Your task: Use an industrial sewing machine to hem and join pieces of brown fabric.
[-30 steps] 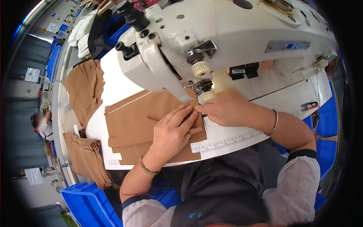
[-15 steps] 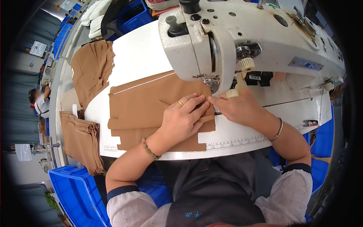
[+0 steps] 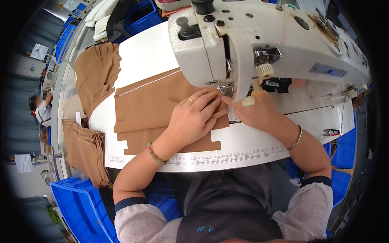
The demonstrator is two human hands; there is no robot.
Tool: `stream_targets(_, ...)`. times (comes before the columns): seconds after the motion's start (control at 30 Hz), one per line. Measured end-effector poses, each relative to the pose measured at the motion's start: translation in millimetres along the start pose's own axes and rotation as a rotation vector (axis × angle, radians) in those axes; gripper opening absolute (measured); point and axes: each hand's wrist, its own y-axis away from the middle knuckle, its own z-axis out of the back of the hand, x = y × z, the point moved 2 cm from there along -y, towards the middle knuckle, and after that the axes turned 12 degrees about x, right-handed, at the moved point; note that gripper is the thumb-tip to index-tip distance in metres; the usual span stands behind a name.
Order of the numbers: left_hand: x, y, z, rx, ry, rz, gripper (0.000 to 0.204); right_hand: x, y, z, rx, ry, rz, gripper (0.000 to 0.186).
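Observation:
A brown fabric piece [image 3: 146,105] lies in layers on the white sewing table, its upper right part at the presser foot [image 3: 225,88] of the sewing machine [image 3: 198,48]. A thin white line runs near its far edge. My left hand [image 3: 192,115] rests on the cloth with fingers stretched out, holding it down against the table. A narrow brown flap [image 3: 220,114] shows by its thumb and fingertips. My right hand [image 3: 255,113] is closed at the cloth's right edge, its index fingertip just below the presser foot. Its other fingers are partly hidden behind the machine's cream knob [image 3: 248,101].
Brown cut pieces are stacked at the left, one fanned pile [image 3: 97,69] and one lower pile [image 3: 83,150]. A printed ruler [image 3: 194,160] runs along the near edge. Blue bins [image 3: 81,206] stand below. Small snips [image 3: 331,132] lie at the right. Another person [image 3: 40,109] sits far left.
The brown fabric has slid a little away from me toward the machine, uncovering more of the ruler. Both hands have moved slightly the same way with it.

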Motion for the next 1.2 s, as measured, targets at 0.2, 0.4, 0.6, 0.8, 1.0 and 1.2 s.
stream_targets(0.2,-10.5,26.7,6.2,0.023,0.063,-0.128,0.031,4.1,2.5,14.3,0.027,-0.181,0.074,0.022)
stream_targets(0.4,-13.8,28.5,8.5,0.019,-0.012,-0.152,0.038,0.6,6.6,15.0,0.162,-0.305,0.128,0.025)
stream_targets(0.6,-13.2,30.3,8.9,0.05,0.003,-0.163,0.039,0.8,7.9,16.6,0.215,-0.371,0.185,0.023)
stream_targets(0.8,-8.1,28.5,4.8,0.072,0.148,-0.197,0.036,1.5,8.6,21.3,0.286,-0.423,0.229,0.018)
stream_targets(1.0,-5.3,24.4,10.6,0.128,0.125,-0.178,0.038,2.0,7.8,20.7,0.272,-0.379,0.22,0.018)
stream_targets(1.2,13.1,10.9,1.8,0.117,0.154,-0.18,0.038,-7.2,4.6,13.5,0.131,-0.255,0.165,0.018)
